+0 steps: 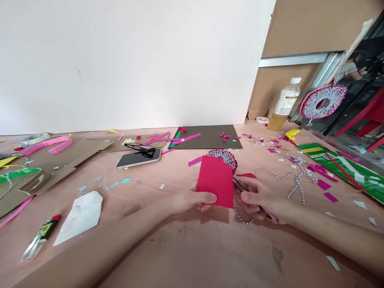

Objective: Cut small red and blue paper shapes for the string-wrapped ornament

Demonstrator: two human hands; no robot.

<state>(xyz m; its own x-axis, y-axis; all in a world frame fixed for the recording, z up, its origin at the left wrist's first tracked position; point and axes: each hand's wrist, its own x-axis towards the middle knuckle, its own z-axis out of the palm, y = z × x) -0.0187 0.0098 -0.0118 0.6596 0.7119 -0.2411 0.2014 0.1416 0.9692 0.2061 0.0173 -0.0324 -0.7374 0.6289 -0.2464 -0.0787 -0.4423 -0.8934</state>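
Note:
Near the middle of the table, my left hand [199, 199] pinches a red sheet of paper [215, 180], thumb on its front face. My right hand [258, 198] is closed round a pair of scissors [240, 185], with the blades at the paper's right edge. Part of the blades is hidden by the paper and fingers. Just behind the sheet lies a round woven piece of string and pink material [226, 157], partly covered. A small red paper scrap [246, 175] rests beside the blades. Black-and-white cord [276, 176] curls to the right of my right hand.
A phone [139, 158] and glasses [142, 147] lie at the back left. Beyond the paper is a dark sheet [213, 138] with pink strips. A bottle [284, 105] stands back right, near a green board [345, 164]. At left are cardboard [72, 154] and a pen-like tube [40, 238].

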